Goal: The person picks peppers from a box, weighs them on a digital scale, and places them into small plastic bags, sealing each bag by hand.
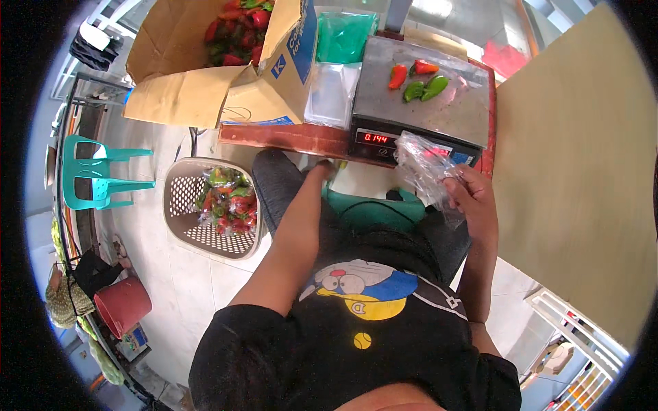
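Observation:
My right hand [474,197] pinches a crumpled clear plastic bag [426,168] in front of the scale. My left hand [322,168] is low by the table's front edge, over my thigh; its fingers are mostly hidden. On the metal plate of the digital scale [377,55] lie several peppers: a red one [397,77], another red one [425,67], a green one [414,91] and a lighter green one [435,87]. The scale's red display is lit. Left of it, an open cardboard box [175,96] holds many red and green peppers [236,34].
A beige basket [181,229] with bagged peppers [233,202] stands on the floor at the left. Clear bags [330,96] and a green plastic bag [346,38] lie between box and scale. A wooden panel [576,171] rises close on the right. A teal chair [89,171] lies far left.

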### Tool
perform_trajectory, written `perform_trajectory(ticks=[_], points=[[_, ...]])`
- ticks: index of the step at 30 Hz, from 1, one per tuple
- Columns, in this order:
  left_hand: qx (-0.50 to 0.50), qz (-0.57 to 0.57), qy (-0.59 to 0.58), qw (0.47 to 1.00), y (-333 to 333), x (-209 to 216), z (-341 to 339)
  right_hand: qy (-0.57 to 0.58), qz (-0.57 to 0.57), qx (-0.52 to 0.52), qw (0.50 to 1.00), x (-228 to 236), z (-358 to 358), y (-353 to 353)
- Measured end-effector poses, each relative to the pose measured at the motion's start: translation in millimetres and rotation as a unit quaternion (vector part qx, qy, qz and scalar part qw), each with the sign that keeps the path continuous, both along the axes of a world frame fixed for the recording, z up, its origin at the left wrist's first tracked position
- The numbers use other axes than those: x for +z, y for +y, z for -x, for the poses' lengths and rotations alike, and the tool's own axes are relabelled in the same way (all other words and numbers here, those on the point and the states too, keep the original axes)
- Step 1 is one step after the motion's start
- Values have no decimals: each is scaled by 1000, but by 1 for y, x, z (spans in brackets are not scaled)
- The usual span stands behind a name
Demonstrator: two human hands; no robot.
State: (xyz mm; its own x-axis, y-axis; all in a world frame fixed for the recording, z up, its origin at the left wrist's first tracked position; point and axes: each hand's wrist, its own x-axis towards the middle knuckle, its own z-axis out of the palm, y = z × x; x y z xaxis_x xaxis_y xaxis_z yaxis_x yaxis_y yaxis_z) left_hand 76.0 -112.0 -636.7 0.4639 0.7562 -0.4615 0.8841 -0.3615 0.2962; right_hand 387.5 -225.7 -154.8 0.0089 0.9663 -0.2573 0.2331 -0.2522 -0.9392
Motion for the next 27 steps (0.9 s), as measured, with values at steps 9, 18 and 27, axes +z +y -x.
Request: perform_trajectory(ticks=[9,18,27], points=[[-240,-109,5,965,0,19,-5,-4,-60,15,998,17,2,-20],[-419,-216,43,881,2,15,-10,30,-88,48,994,17,4,-30],[-438,-194,33,877,-2,23,-5,41,-94,55,993,20,4,-33]])
